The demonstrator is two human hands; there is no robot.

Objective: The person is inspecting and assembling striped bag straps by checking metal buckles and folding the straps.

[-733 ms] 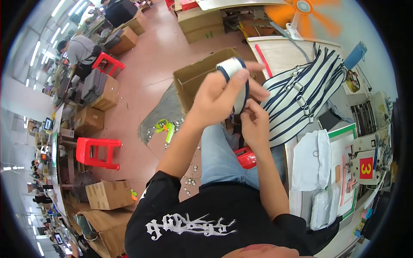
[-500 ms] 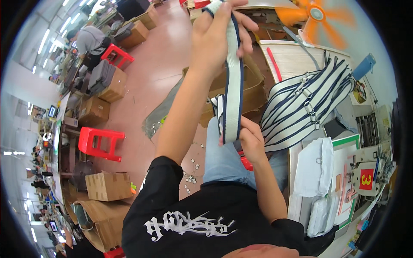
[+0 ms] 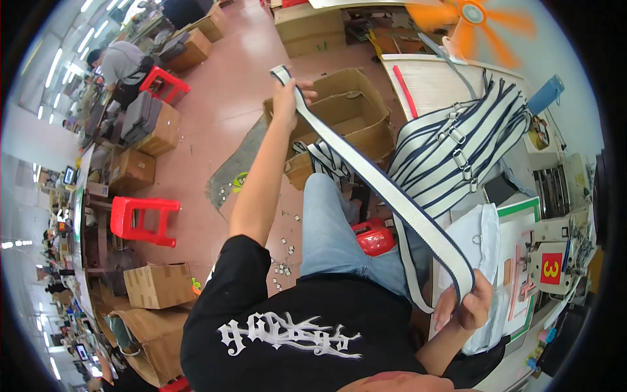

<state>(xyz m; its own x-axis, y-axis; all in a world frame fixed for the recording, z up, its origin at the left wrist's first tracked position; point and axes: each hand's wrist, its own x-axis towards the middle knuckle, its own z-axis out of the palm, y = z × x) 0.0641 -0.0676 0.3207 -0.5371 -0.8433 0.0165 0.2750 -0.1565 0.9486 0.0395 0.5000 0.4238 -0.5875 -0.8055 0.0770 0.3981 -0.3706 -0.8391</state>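
While the left hand grips a long white strap with dark blue edges near its upper end, the right hand has its fingers curled round the same strap lower down, beside the person's body. Between them the strap slants across the view, above the person's right thigh; a short folded piece sticks out past the left hand. How the band passes through the right hand is covered by the fingers, and a second length loops down beside it, its upper part lost behind the slanting band.

Beyond the knee stands a cardboard box, its near wall partly covered by more striped strapping, too tangled to tell apart. A red object beside the leg is half hidden, its kind unclear. On the desk lies a bundle of matching straps with buckles; the held strap crosses in front of its lower edge. The orange fan is cut off by the top edge, its blades blurred. A white plastic package is partly covered by the right hand. At far left, a co-worker in grey bends forward; the figures below are too small and distorted to make out.
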